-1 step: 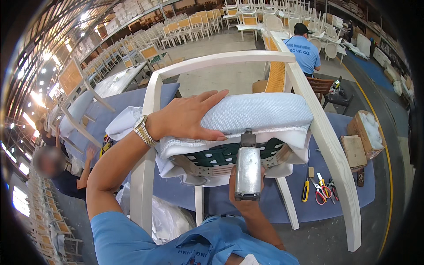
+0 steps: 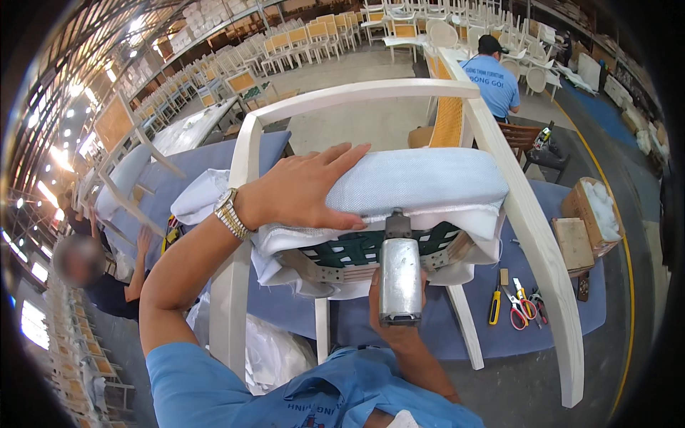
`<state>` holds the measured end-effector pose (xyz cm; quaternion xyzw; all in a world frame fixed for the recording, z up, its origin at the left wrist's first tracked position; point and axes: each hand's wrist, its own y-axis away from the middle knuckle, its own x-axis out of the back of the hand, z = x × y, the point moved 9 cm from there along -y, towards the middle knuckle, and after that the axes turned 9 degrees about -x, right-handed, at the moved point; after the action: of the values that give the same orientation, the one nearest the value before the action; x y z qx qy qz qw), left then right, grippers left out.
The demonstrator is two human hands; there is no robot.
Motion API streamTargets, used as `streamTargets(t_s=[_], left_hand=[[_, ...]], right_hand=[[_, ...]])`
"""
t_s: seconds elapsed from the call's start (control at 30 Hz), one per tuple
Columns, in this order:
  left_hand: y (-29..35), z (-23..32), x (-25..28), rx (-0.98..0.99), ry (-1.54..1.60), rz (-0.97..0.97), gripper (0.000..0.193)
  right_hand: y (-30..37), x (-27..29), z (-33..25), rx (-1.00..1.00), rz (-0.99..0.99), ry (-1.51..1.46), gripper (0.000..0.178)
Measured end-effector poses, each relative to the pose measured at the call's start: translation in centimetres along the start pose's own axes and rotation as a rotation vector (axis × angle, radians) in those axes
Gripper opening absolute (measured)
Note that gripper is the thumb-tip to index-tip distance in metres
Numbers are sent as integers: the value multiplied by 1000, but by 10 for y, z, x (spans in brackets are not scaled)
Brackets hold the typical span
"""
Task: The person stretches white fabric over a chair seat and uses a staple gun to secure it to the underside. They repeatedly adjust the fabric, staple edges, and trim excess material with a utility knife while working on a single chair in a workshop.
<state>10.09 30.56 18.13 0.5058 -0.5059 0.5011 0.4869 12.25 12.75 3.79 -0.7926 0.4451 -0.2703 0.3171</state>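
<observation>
A pale wooden armchair frame [image 2: 367, 91] is tipped before me, its seat underside toward me. My left hand [image 2: 303, 187] lies spread across the light blue-grey seat fabric [image 2: 421, 175], the thumb pressing its folded edge. My right hand [image 2: 375, 303] is wrapped round a silver staple gun [image 2: 399, 274], which largely hides its fingers. The gun's dark nose meets the fabric edge or sits just by it; I cannot tell which. Below that edge, dark green woven webbing [image 2: 335, 251] shows inside the seat frame, with loose white lining [image 2: 314, 287] hanging around it.
On the blue-covered table [image 2: 514, 341] lie a yellow screwdriver [image 2: 494, 307], scissors [image 2: 517, 312] and pliers. A carton of white stuffing [image 2: 598, 214] stands at the right. One co-worker [image 2: 492, 82] is at the back, another person [image 2: 107, 278] at left. Plastic sheeting [image 2: 278, 353] bunches below.
The staple gun's nose sits very slightly farther left along the fabric edge. My left hand keeps its place on the seat.
</observation>
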Motion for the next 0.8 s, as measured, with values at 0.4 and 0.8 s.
streamTargets(t_s=[0.4,0.8], left_hand=[[1,5,-1,69,-128,46,114],[-2,14,3,66,-147,21,118]], right_hand=[[-11,-25,-26,-202,-185,-329,81],[-7,-41,-30,-211,-210,-321,92]])
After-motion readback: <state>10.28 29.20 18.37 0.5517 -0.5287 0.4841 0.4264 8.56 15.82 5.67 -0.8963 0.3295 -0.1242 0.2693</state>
